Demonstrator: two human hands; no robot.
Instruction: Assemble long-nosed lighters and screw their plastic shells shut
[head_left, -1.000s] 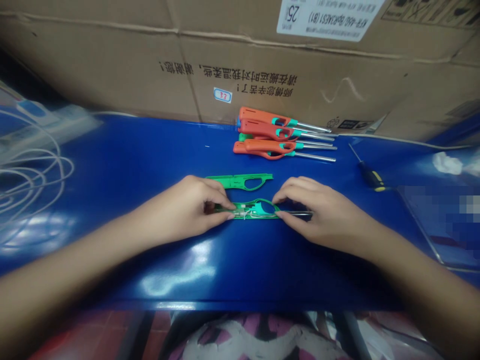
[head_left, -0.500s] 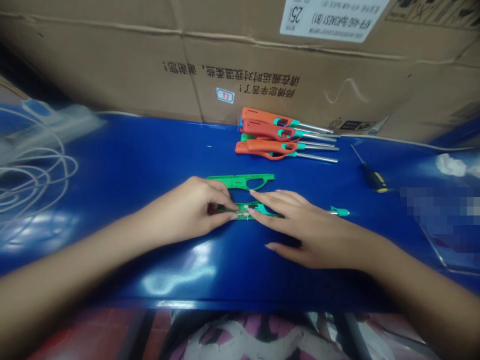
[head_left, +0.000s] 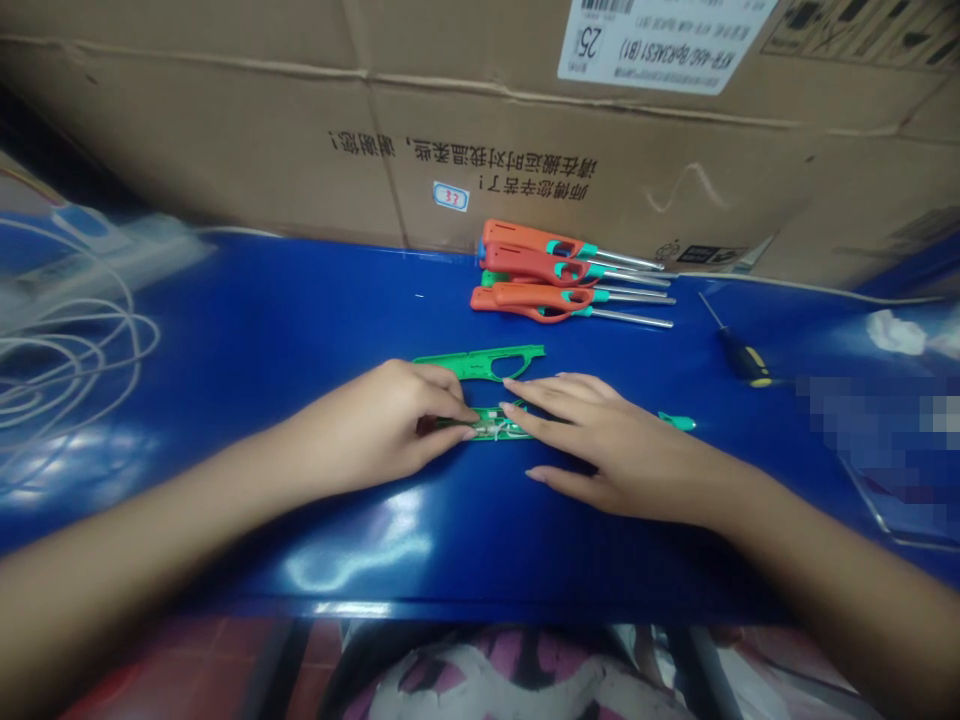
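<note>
A green lighter half-shell with white wires inside [head_left: 491,424] lies on the blue table [head_left: 300,330]. My left hand [head_left: 386,425] pinches its left end, fingers curled. My right hand [head_left: 600,445] lies flat over its right part, fingers stretched, fingertips touching the inner parts. The lighter's teal nozzle tip [head_left: 677,421] sticks out past my right hand. A second green shell half [head_left: 480,362] lies just behind, untouched.
Several orange-and-teal stick lighters [head_left: 559,280] are stacked at the back by a big cardboard box [head_left: 525,130]. A black-and-yellow screwdriver [head_left: 739,350] lies at the right. White cable coils [head_left: 67,350] sit at the left. A crumpled white scrap [head_left: 896,330] lies far right.
My right hand left the metal tube end, slid left and flattened over the shell, uncovering the teal nozzle tip. My left hand stayed in place.
</note>
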